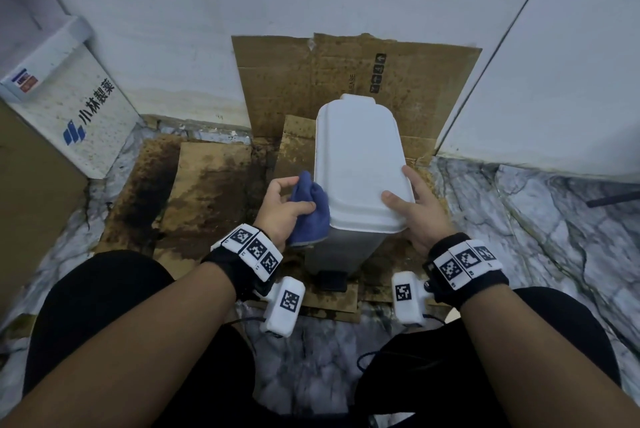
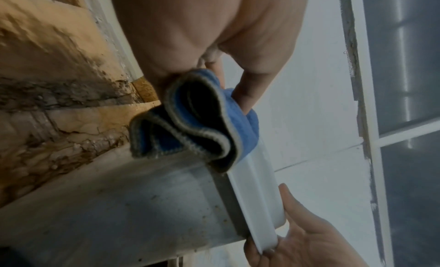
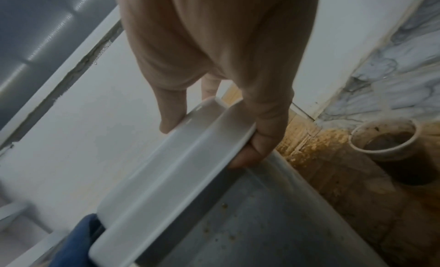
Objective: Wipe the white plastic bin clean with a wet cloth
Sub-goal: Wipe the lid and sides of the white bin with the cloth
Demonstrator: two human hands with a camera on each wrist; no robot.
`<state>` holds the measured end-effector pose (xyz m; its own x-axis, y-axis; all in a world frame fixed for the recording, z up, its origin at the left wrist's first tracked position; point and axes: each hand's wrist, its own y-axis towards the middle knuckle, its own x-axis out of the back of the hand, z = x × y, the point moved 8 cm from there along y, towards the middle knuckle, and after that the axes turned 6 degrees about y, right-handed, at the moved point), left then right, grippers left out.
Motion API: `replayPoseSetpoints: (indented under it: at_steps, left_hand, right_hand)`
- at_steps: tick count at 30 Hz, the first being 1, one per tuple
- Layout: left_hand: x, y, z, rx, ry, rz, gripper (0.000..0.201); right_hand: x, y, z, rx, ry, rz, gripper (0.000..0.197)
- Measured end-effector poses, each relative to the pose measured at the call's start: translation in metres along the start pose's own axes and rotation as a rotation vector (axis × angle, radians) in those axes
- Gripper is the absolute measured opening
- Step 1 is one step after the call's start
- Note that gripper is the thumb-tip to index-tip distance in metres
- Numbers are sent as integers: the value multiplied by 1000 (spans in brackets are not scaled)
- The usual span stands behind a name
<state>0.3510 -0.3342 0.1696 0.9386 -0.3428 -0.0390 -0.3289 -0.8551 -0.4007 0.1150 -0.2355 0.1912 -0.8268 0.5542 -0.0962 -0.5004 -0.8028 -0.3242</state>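
A white plastic pedal bin [image 1: 358,157] stands on stained cardboard in a corner, lid down. My left hand [image 1: 287,206] grips a folded blue cloth [image 1: 311,213] and holds it against the lid's left edge near the front corner. In the left wrist view the cloth [image 2: 195,124] hangs in folds over the lid rim [image 2: 252,186]. My right hand [image 1: 415,206] clasps the lid's front right corner, thumb on top and fingers along the side. The right wrist view shows that hand [image 3: 214,73] pinching the lid edge [image 3: 181,158]. The bin's grey body [image 3: 273,224] carries brown specks.
Soiled cardboard [image 1: 214,192] covers the marble floor [image 1: 536,220] under and behind the bin. A white printed box [image 1: 69,105] leans at the left. White walls close the corner. A dirty round cup [image 3: 385,139] sits on the floor to the bin's right. My knees are below.
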Motion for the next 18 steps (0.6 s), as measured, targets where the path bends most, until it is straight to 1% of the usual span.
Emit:
replayPoseSetpoints:
  at_steps: [2,3,5,7,9,10,11,14,16,18]
  left_hand:
    - [-5,-9,4,-29,55,-8,51]
    - [-7,-13,5,-54,105,-28,54]
    - [-8,-20,4,-126,220,-83,55]
    - [-9,-24,-1,-216,307,-118,47]
    - [-9,-23,-5,-255,365,-117,37]
    - [-8,-20,-5,-259,391,-110,35]
    - [-8,-18,-4,-262,415,-96,37]
    - [-14,-13,3,-267,475,-38,44]
    - [-18,-13,5,-261,464,-22,45]
    - [-21,-15,1,-262,430,-32,44]
  right_hand:
    - [10,-9,-6,-22,-3,2,77]
    - [14,-14,-6,-10,-21,3,75]
    - [15,-20,-4,35,-142,-3,73]
    - [12,-20,2,65,-389,-39,71]
    - [7,-17,8,70,-665,-113,69]
    - [1,-19,16,100,-782,-144,67]
    - [-7,-19,24,166,-879,-156,66]
    - [-42,-16,41,368,-1088,-74,68]
    - [-58,-7,41,416,-1170,-23,62]
    - [-64,0,38,440,-1221,-28,57]
